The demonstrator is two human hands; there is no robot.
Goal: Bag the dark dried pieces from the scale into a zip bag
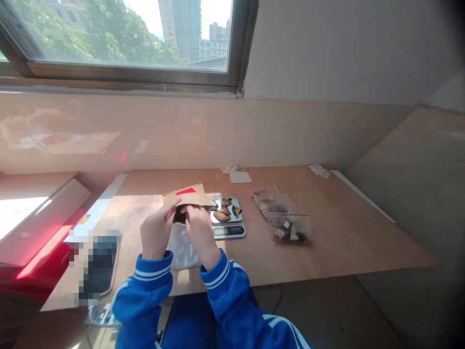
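Pinching paper bag [195, 198] with left hand [156, 234], curling right hand [199, 232] at the mouth, cannot tell round what. Probably light, creasable paper, best held by the rim.

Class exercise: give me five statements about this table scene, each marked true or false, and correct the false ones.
1. The left hand and the right hand are both at the brown paper bag. True.

2. Nothing lies on the scale's plate. False: brown pieces lie on the scale.

3. Clear zip bags lie to the right of the scale in the view. True.

4. The white paper lies at the table edge nearest the person. False: the white paper lies toward the far edge of the table, near the wall.

5. The right sleeve is blue with white stripes at the cuff. True; the right sleeve shows them.
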